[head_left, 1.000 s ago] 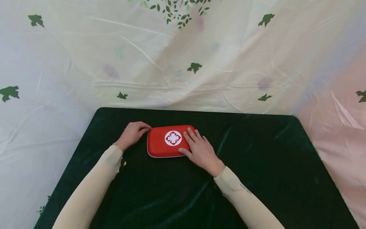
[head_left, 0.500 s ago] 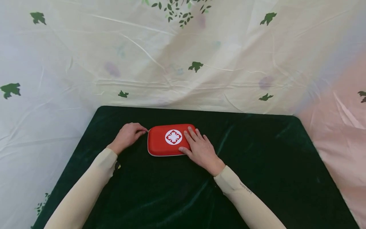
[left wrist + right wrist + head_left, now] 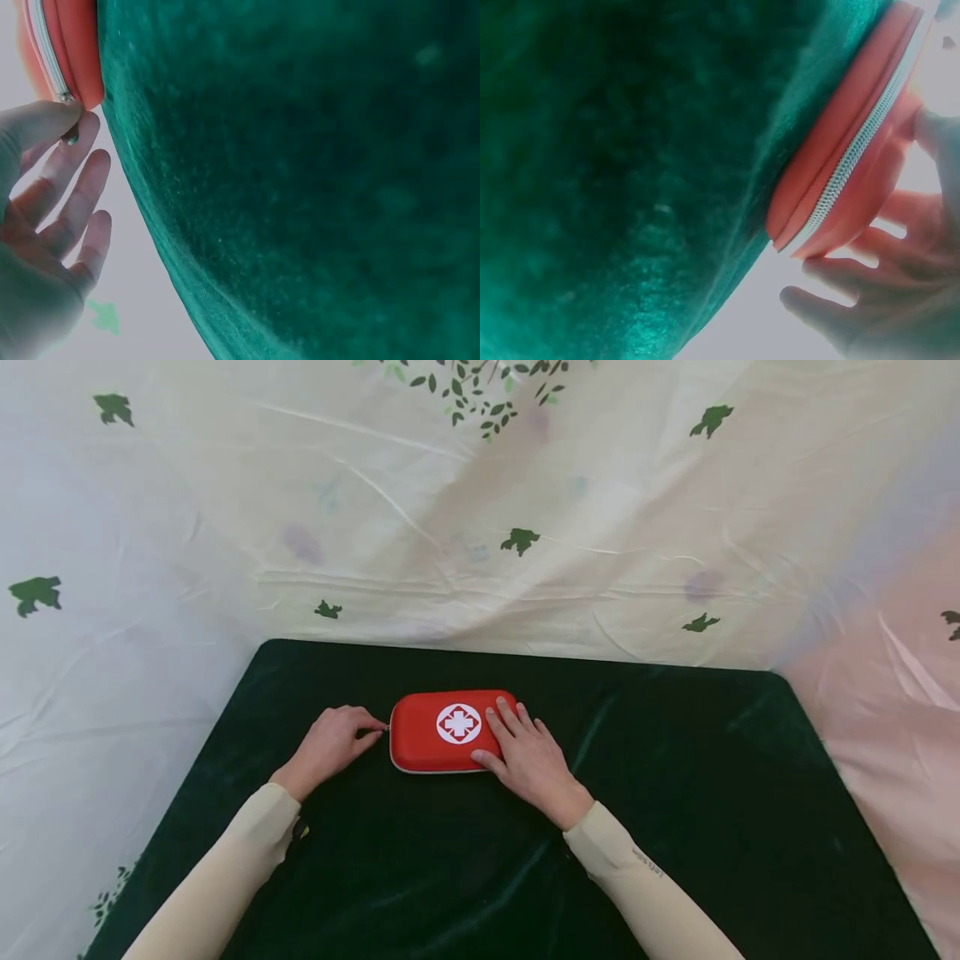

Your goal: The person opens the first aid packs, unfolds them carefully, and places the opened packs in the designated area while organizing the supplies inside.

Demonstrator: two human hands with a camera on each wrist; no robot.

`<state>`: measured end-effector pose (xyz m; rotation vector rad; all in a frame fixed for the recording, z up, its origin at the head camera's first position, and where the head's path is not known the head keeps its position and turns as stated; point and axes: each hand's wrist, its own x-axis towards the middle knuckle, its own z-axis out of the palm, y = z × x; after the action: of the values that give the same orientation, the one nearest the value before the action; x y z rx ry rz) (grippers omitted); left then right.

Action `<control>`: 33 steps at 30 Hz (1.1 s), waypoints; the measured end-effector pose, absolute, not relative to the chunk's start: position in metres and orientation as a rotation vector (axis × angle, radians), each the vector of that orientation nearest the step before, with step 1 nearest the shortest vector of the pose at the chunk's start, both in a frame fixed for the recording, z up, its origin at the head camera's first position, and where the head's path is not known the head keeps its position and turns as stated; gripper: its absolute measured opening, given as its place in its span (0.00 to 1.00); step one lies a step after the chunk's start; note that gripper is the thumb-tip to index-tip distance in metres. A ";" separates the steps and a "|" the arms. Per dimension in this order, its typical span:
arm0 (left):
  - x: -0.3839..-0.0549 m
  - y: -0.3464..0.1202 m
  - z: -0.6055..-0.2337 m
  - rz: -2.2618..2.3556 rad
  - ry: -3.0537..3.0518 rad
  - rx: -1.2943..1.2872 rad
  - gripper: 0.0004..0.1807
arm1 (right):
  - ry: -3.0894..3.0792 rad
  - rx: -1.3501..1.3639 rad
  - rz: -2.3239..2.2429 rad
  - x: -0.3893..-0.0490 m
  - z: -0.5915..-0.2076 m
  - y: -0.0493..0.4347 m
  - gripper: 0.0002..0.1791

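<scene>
A red first-aid case (image 3: 416,735) with a white cross emblem lies flat on the green cloth, its pale zipper (image 3: 847,161) running round the side. At the case's left end my left hand (image 3: 333,743) pinches the small metal zipper pull (image 3: 70,136) between thumb and index finger, the other fingers loosely extended in the left wrist view. My right hand (image 3: 532,760) rests on the right end of the lid, fingers spread and nearly straight. In the right wrist view the zipper teeth on the near side are meshed.
Dark green velvet cloth (image 3: 675,810) covers the table, with its far edge close behind the case. Pale fabric (image 3: 420,568) printed with green birds and leaves hangs behind and on both sides.
My left hand has moved from the case's far left corner toward me along its left side, with the zipper pull. My right hand has stayed on the lid.
</scene>
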<state>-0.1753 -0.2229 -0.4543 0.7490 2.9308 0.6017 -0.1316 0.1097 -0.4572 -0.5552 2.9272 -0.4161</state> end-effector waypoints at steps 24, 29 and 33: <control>-0.128 -0.220 -0.457 0.674 2.920 0.754 0.09 | 2.912 -0.568 -0.394 -0.133 -0.458 0.111 0.46; -0.118 -0.218 -0.458 0.698 2.896 0.718 0.09 | 2.906 -0.566 -0.394 -0.133 -0.459 0.110 0.46; -0.111 -0.215 -0.456 0.710 2.891 0.712 0.09 | 2.911 -0.567 -0.394 -0.133 -0.457 0.110 0.46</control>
<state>-0.1110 -0.2145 -0.4561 0.7119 2.8905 0.7098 -0.1327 0.1105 -0.4572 -0.5671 2.9114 -0.3943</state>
